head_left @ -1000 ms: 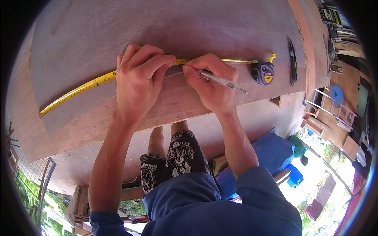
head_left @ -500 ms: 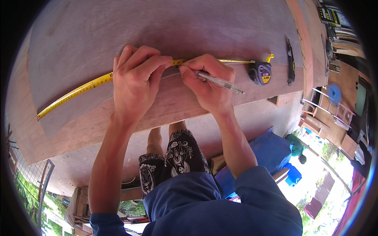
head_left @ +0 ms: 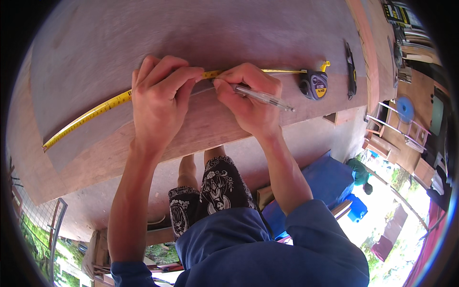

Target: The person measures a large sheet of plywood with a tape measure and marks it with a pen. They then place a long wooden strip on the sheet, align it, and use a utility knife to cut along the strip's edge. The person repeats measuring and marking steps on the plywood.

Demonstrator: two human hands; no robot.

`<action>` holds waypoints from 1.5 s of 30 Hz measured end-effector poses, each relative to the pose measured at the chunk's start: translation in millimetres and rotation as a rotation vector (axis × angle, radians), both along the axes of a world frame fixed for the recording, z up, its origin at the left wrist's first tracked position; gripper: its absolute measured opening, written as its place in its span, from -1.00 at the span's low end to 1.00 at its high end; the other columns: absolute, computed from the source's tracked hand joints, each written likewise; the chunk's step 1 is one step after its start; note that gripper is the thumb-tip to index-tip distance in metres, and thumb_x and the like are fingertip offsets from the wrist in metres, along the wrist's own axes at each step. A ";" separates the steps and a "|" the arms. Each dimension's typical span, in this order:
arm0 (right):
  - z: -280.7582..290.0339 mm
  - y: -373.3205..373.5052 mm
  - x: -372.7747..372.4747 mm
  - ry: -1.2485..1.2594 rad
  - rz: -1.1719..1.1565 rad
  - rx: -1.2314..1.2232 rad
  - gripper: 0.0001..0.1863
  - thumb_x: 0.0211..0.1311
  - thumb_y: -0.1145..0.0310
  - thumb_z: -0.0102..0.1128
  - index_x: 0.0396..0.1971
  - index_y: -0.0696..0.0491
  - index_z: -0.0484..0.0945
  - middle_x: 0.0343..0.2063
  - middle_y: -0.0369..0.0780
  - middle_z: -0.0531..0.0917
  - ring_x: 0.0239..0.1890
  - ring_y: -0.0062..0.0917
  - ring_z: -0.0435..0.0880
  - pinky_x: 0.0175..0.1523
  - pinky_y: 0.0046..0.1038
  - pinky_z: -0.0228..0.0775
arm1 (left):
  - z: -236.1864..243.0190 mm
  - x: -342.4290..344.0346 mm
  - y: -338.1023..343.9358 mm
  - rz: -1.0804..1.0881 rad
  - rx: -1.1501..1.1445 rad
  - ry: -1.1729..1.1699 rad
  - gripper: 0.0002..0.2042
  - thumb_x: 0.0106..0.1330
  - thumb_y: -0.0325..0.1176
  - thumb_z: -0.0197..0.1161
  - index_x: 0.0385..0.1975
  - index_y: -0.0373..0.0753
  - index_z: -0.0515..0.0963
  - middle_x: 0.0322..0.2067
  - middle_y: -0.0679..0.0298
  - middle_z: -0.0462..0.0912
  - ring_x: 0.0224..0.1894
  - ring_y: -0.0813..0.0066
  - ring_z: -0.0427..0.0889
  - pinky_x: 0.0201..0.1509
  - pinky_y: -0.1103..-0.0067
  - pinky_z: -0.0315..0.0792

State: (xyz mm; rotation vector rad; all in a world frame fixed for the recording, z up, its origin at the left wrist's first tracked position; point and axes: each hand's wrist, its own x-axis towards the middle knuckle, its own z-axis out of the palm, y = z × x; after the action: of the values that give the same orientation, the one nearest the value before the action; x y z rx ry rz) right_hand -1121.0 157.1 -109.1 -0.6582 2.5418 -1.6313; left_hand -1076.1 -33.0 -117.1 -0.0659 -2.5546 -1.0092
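1. Yellow steel blade of the measuring tape lies flat on the plywood sheet. Its long axis runs from your lower left up toward the right, and both hands sit on that line.
2. Your left hand lies across the blade, fingers curled and pressed down on it, pinning it to the wood.
3. Your right hand is just beside the left, to its right. Its grip is pressed together on a clear pen. The pen tip sits at the blade edge between the two hands; the barrel points away to the right.
4. The black and yellow tape case rests on the sheet at the right end of the blade, near your right hand and apart from it.
5. A dark slim tool lies further right; its kind cannot be told.
6. The sheet overhangs your legs. A blue tarp lies on the ground below, and timber racks stand at right in an open, sunlit work area.
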 end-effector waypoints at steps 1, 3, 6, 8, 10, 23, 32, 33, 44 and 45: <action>0.1 0.5 -0.2 0.002 -0.001 -0.002 -0.90 0.12 0.61 0.46 -0.43 0.18 0.66 -0.44 -0.21 0.75 -0.48 -0.68 0.63 -0.38 -0.59 0.43 | -0.1 -0.3 0.2 -0.003 -0.001 0.003 -0.85 0.13 -0.49 0.50 -0.34 -0.04 0.77 -0.36 0.54 0.66 -0.30 0.41 0.52 -0.14 0.43 0.34; 0.4 1.1 -0.4 -0.002 0.001 0.023 -0.90 0.11 0.60 0.46 -0.43 0.18 0.66 -0.44 -0.20 0.75 -0.48 -0.67 0.64 -0.38 -0.58 0.44 | -0.3 -0.5 0.4 -0.002 0.001 0.003 -0.85 0.13 -0.50 0.50 -0.34 -0.04 0.77 -0.36 0.54 0.66 -0.30 0.42 0.51 -0.15 0.43 0.34; 0.6 1.0 -0.6 0.000 0.004 0.010 -0.90 0.10 0.59 0.46 -0.44 0.18 0.66 -0.45 -0.19 0.75 -0.48 -0.64 0.65 -0.38 -0.57 0.45 | -0.5 -0.5 0.5 -0.005 -0.010 -0.006 -0.85 0.14 -0.50 0.50 -0.34 -0.04 0.77 -0.36 0.53 0.66 -0.30 0.42 0.51 -0.16 0.43 0.34; 0.5 0.4 -0.8 0.007 -0.005 -0.001 -0.90 0.09 0.60 0.45 -0.45 0.18 0.65 -0.45 -0.19 0.75 -0.48 -0.62 0.66 -0.38 -0.56 0.46 | -0.5 -0.7 0.4 -0.009 -0.016 -0.005 -0.85 0.14 -0.50 0.50 -0.34 -0.04 0.77 -0.36 0.53 0.66 -0.31 0.42 0.50 -0.16 0.43 0.34; 0.2 0.2 -1.1 0.016 -0.023 0.006 -0.90 0.08 0.60 0.45 -0.46 0.18 0.65 -0.46 -0.18 0.75 -0.49 -0.61 0.67 -0.38 -0.56 0.47 | -0.8 -0.8 0.7 -0.014 -0.015 0.004 -0.85 0.14 -0.50 0.50 -0.34 -0.04 0.77 -0.36 0.53 0.66 -0.31 0.43 0.50 -0.17 0.43 0.33; -0.7 2.7 -2.0 0.006 0.003 0.020 -0.90 0.07 0.59 0.42 -0.49 0.18 0.62 -0.47 -0.18 0.74 -0.47 -0.57 0.69 -0.36 -0.54 0.50 | -1.9 -0.8 0.5 -0.023 -0.016 0.009 -0.85 0.16 -0.50 0.50 -0.33 -0.05 0.77 -0.36 0.51 0.67 -0.32 0.42 0.50 -0.16 0.43 0.33; -0.7 2.7 -1.2 -0.050 -0.025 0.017 -0.89 0.12 0.56 0.44 -0.47 0.17 0.64 -0.48 -0.22 0.75 -0.49 -0.66 0.65 -0.38 -0.57 0.46 | -2.7 0.0 -0.1 -0.024 -0.013 0.006 -0.85 0.17 -0.50 0.49 -0.32 -0.06 0.77 -0.35 0.52 0.68 -0.31 0.42 0.50 -0.15 0.43 0.32; -0.8 2.4 -0.9 -0.052 -0.026 0.014 -0.90 0.12 0.56 0.44 -0.47 0.17 0.64 -0.47 -0.23 0.75 -0.49 -0.67 0.64 -0.38 -0.57 0.45 | -2.8 0.0 -0.1 -0.024 -0.012 0.005 -0.85 0.17 -0.50 0.49 -0.32 -0.06 0.77 -0.35 0.51 0.68 -0.31 0.42 0.50 -0.15 0.43 0.32; -1.3 1.6 -2.1 0.024 0.004 0.000 -0.90 0.09 0.60 0.43 -0.46 0.17 0.64 -0.46 -0.23 0.74 -0.49 -0.66 0.64 -0.37 -0.57 0.46 | -1.9 0.0 -0.4 -0.016 -0.001 0.007 -0.86 0.16 -0.48 0.50 -0.33 -0.06 0.77 -0.36 0.51 0.67 -0.31 0.40 0.51 -0.15 0.42 0.33; -1.3 1.3 -2.0 0.008 -0.001 -0.018 -0.90 0.09 0.61 0.43 -0.46 0.18 0.64 -0.46 -0.22 0.74 -0.49 -0.65 0.64 -0.37 -0.57 0.46 | -2.2 0.0 -0.4 -0.016 0.000 0.011 -0.86 0.16 -0.48 0.50 -0.33 -0.06 0.77 -0.36 0.51 0.67 -0.31 0.40 0.51 -0.15 0.42 0.34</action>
State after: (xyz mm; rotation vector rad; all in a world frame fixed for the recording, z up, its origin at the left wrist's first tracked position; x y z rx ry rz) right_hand -1122.9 158.5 -110.4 -0.6667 2.5357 -1.6577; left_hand -1076.1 -33.4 -119.2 -0.0915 -2.5477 -1.0120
